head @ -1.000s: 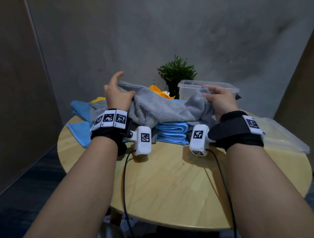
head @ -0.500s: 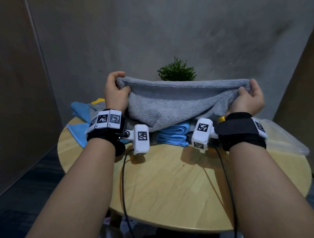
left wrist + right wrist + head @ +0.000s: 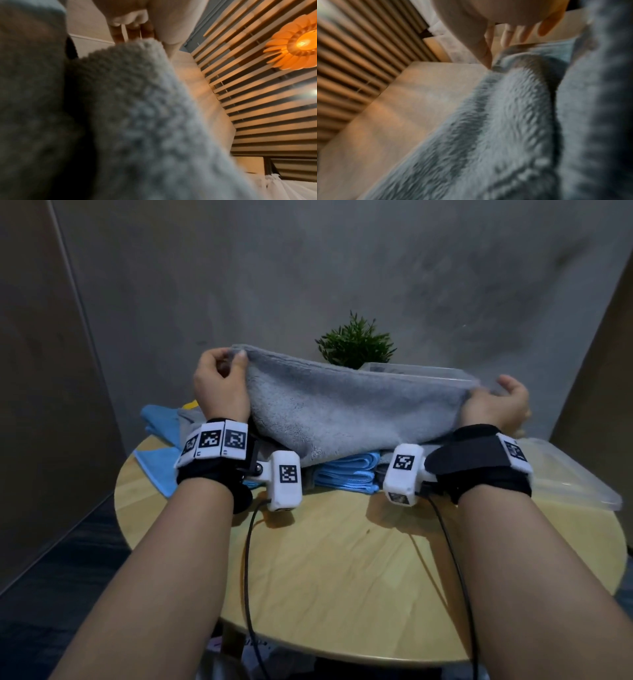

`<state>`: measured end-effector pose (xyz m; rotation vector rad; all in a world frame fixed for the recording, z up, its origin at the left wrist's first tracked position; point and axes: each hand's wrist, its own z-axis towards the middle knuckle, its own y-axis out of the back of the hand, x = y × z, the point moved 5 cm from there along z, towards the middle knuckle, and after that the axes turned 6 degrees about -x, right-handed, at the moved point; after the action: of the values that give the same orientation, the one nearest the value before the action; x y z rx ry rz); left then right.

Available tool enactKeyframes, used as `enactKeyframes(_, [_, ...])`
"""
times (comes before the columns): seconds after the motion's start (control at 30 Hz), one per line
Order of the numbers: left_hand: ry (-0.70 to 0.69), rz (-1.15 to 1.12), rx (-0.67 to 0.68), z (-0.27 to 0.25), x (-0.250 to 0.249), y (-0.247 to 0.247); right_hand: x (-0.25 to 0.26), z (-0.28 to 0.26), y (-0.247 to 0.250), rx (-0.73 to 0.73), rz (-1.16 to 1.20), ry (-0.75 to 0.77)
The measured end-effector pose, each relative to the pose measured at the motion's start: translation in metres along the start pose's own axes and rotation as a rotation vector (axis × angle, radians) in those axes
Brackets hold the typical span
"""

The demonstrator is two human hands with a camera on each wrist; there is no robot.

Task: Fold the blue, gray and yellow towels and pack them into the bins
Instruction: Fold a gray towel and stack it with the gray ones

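Head view: gray towel (image 3: 346,409) held up above the counter (image 3: 342,570), stretched between both hands along its top edge. The edge slopes down from left to right. The lower part of the towel sags and drapes over the stack behind the wrists.

Left hand (image 3: 219,385): fingers curled, thumb and fingers pinching the towel's upper left corner. Left wrist view confirms: fingertips (image 3: 132,33) at the towel's edge, gray pile (image 3: 137,108) filling most of the frame, blurred.

Right hand (image 3: 493,405): grips the towel's right end, thumb on the near side, fingers curled behind. Right wrist view is motion-blurred; fingers (image 3: 508,35) show beyond the towel's edge (image 3: 505,108), exact contact not clear there.

Folded blue towel (image 3: 346,472) lies on the counter directly under the gray towel, between the two wrists. More blue cloth (image 3: 157,422) lies unfolded at the counter's far left edge, with gray cloth just beside it and a sliver of yellow towel (image 3: 190,405) behind.

Clear bin (image 3: 411,369) stands at the back, partly hidden by the gray towel. A flat clear lid or bin (image 3: 568,477) lies at the right side of the counter; cannot tell which. Small green plant (image 3: 356,344) behind the towel, against the wall.
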<state>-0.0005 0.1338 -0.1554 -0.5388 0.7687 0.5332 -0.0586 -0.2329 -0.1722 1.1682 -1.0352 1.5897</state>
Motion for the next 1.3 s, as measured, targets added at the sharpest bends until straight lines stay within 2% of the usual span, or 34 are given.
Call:
enactKeyframes(0.07, [-0.058,0.044,0.099,-0.006,-0.004,-0.011,0.012,-0.016,-0.006,0.118,-0.204,0.101])
enactKeyframes(0.1, [-0.099,0.074,0.164,-0.011,-0.006,-0.017,0.022,-0.027,-0.013,0.210,-0.184,0.207])
enactKeyframes(0.17, [-0.171,0.074,0.270,-0.023,-0.015,-0.027,0.041,-0.058,-0.032,0.533,0.019,0.385])
enactKeyframes(0.23, [-0.204,-0.025,0.388,-0.036,-0.026,-0.035,0.053,-0.097,-0.043,0.913,0.070,0.470])
enactKeyframes(0.27, [-0.192,-0.093,0.457,-0.043,-0.029,-0.038,0.055,-0.113,-0.048,1.046,0.039,0.507])
enactKeyframes(0.33, [-0.152,-0.193,0.585,-0.053,-0.035,-0.044,0.056,-0.132,-0.053,1.156,0.023,0.566])
enactKeyframes(0.47, [-0.115,-0.214,0.679,-0.057,-0.032,-0.046,0.056,-0.124,-0.053,1.041,0.101,0.617])
enactKeyframes(0.57, [-0.084,-0.120,0.695,-0.050,-0.021,-0.045,0.061,-0.105,-0.043,0.974,0.293,0.505])
enactKeyframes(0.73, [-0.136,0.010,0.767,-0.055,-0.019,-0.052,0.061,-0.092,-0.036,0.992,0.468,0.328])
enactKeyframes(0.9, [0.042,-0.248,0.700,-0.057,-0.021,-0.053,0.057,-0.090,-0.037,1.010,0.567,0.157])
enactKeyframes(0.97, [0.001,-0.272,0.734,-0.063,-0.025,-0.054,0.056,-0.092,-0.040,1.016,0.570,0.132])
enactKeyframes(1.17, [-0.040,-0.193,0.908,-0.083,-0.033,-0.060,0.054,-0.107,-0.048,1.065,0.513,0.223])
enactKeyframes(1.23, [-0.073,-0.063,0.896,-0.081,-0.028,-0.062,0.055,-0.109,-0.048,1.093,0.551,0.205])
enactKeyframes(1.3, [-0.131,0.070,0.819,-0.076,-0.023,-0.062,0.056,-0.107,-0.046,1.095,0.585,0.170])
